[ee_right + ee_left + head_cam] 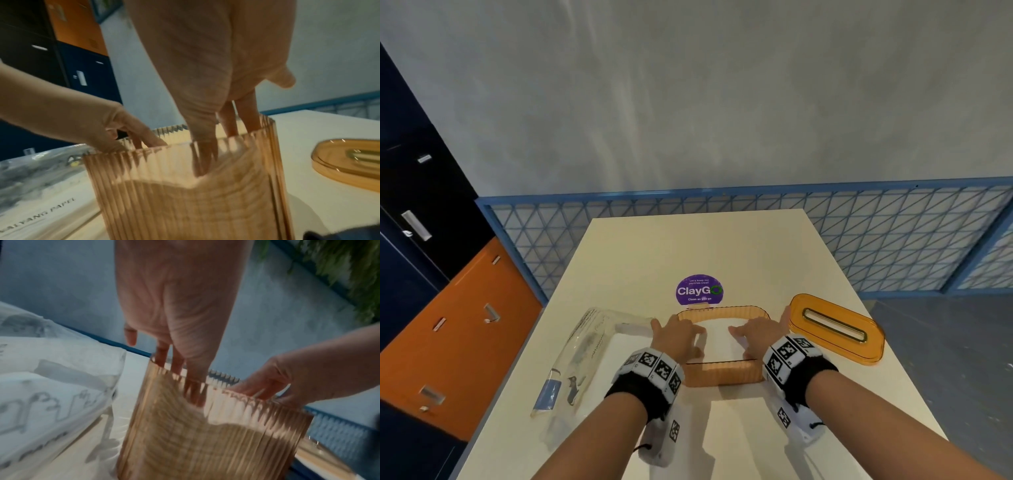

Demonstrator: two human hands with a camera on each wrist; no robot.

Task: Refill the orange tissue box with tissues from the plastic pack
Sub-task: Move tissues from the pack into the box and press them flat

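The ribbed orange tissue box (722, 375) stands open-topped at the table's middle, with a white stack of tissues (717, 339) inside. Both hands reach down into it. My left hand (678, 337) presses the stack's left part with straight fingers, and my right hand (756, 337) presses its right part. Through the box wall (205, 443) the left fingers (193, 386) show pushing the stack down; the right fingers (203, 155) do the same behind the wall (185, 203). The clear plastic pack (585, 356) lies left of the box. The orange slotted lid (835, 330) lies to the right.
A purple round sticker (699, 290) lies on the cream table (722, 246) behind the box. Orange and dark lockers (448, 325) stand at the left. A blue mesh railing (893, 240) runs behind the table. The table's edges fall close on both sides.
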